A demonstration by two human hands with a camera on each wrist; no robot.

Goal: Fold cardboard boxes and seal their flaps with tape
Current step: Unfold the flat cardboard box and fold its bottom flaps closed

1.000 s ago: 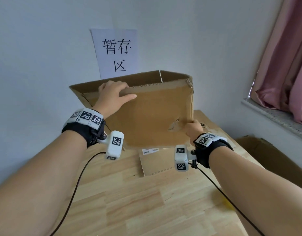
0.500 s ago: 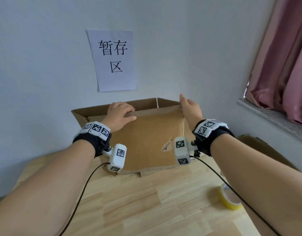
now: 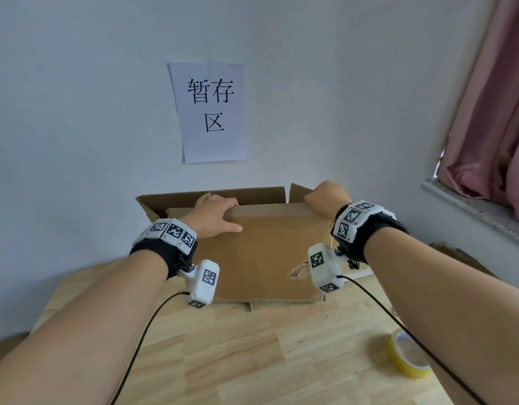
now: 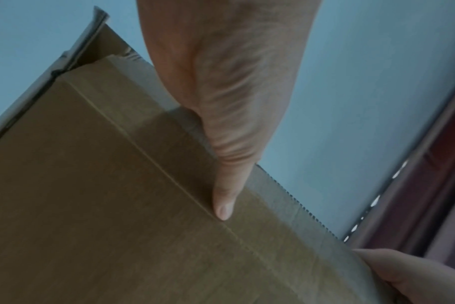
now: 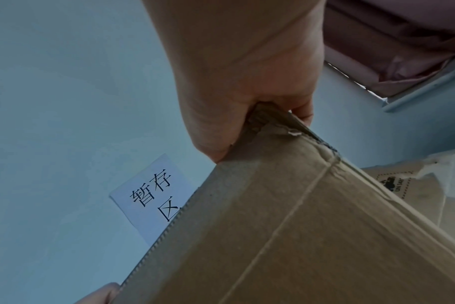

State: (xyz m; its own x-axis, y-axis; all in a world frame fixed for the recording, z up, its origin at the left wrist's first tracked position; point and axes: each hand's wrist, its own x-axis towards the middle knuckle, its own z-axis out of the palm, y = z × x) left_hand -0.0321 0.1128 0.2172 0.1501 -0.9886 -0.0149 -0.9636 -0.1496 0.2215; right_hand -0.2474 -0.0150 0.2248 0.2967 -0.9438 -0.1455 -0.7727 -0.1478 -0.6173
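Observation:
A brown cardboard box (image 3: 267, 252) stands on the wooden table (image 3: 237, 355) against the wall, its top open and its flaps up. My left hand (image 3: 215, 214) grips the top edge of the near flap, thumb (image 4: 225, 203) flat on the outer face, fingers hooked over the rim out of sight. My right hand (image 3: 328, 197) is curled round the box's top right corner (image 5: 270, 117), where the near flap meets the side flap. A small tear (image 3: 297, 270) shows low on the front face. A roll of yellowish tape (image 3: 408, 358) lies on the table at the near right.
A paper sign (image 3: 208, 112) with printed characters hangs on the wall above the box. More cardboard (image 3: 462, 258) stands off the table's right side, below a windowsill (image 3: 474, 209) and pink curtain (image 3: 495, 112). Wrist camera cables trail over the table.
The box has come down from mid-air onto the table by the wall. My right hand left the bottom corner and now grips the top right corner; the left hand kept its hold.

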